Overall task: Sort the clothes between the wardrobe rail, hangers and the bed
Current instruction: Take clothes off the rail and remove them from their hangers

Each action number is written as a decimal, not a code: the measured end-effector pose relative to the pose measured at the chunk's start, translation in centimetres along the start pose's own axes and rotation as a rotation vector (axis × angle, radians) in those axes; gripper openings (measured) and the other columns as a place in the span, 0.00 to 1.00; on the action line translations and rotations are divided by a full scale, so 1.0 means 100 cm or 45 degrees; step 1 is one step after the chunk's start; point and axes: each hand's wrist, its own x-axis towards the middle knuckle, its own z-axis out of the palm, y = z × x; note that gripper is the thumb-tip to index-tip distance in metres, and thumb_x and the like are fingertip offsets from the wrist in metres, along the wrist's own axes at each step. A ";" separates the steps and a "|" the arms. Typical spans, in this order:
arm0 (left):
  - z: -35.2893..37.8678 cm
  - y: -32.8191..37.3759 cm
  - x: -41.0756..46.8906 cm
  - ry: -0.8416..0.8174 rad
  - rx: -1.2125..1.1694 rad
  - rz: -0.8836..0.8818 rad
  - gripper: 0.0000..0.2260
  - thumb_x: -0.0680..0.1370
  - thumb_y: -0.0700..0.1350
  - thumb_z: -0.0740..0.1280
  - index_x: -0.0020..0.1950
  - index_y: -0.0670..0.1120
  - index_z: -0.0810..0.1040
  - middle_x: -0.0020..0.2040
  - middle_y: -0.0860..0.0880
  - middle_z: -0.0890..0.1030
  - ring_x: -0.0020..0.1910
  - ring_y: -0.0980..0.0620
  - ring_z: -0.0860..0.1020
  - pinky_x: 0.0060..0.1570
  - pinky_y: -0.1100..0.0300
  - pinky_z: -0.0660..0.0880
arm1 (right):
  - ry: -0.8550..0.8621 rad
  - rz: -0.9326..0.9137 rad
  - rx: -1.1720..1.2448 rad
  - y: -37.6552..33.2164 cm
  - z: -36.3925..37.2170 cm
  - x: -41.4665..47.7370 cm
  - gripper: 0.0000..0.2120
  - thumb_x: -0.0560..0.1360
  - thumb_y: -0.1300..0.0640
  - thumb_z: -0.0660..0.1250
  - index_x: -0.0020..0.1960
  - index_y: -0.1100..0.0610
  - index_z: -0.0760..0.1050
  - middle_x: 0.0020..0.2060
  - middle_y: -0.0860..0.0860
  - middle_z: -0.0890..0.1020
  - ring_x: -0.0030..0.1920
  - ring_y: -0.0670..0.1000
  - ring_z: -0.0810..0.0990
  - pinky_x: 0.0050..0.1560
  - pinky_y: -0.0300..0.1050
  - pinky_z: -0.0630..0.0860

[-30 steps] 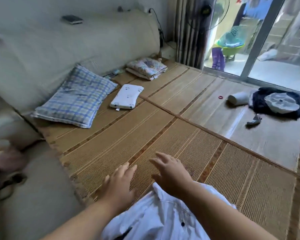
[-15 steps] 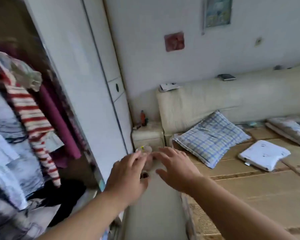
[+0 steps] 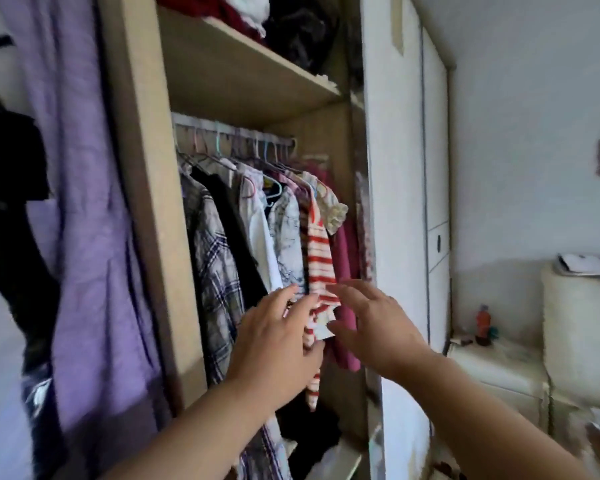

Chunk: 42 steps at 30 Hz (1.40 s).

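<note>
Red-striped top (image 3: 321, 258) hangs crowded on the wardrobe rail (image 3: 236, 133). Left hand (image 3: 274, 337) and right hand (image 3: 371, 327), both spread open, have come over from the bed.

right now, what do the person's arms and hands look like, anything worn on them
Two bare human hands, the left hand and the right hand, with no gloves. No ring, watch or bracelet shows, though the picture is slightly blurred. The left forearm and right forearm are bare too, with no sleeve in view down to the frame edge.
</note>
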 end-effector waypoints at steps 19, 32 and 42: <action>-0.136 -0.058 0.123 0.886 0.551 -0.448 0.40 0.71 0.33 0.64 0.77 0.41 0.45 0.78 0.44 0.46 0.77 0.51 0.46 0.70 0.69 0.43 | 0.065 -0.712 0.564 -0.113 0.006 0.262 0.18 0.76 0.51 0.64 0.64 0.57 0.73 0.59 0.56 0.79 0.60 0.57 0.76 0.57 0.44 0.71; -0.137 -0.060 0.138 1.207 0.500 -0.624 0.32 0.66 0.40 0.70 0.69 0.50 0.66 0.55 0.53 0.74 0.54 0.53 0.72 0.46 0.70 0.61 | -0.077 -0.496 0.396 -0.160 0.030 0.331 0.13 0.77 0.56 0.60 0.58 0.59 0.75 0.55 0.57 0.80 0.55 0.58 0.79 0.49 0.47 0.74; -0.136 -0.056 0.137 1.236 0.534 -0.620 0.32 0.67 0.40 0.71 0.69 0.50 0.67 0.55 0.58 0.71 0.54 0.57 0.71 0.48 0.73 0.61 | 0.024 -0.478 0.585 -0.146 0.033 0.342 0.11 0.77 0.61 0.56 0.55 0.60 0.75 0.51 0.58 0.81 0.52 0.59 0.79 0.44 0.45 0.71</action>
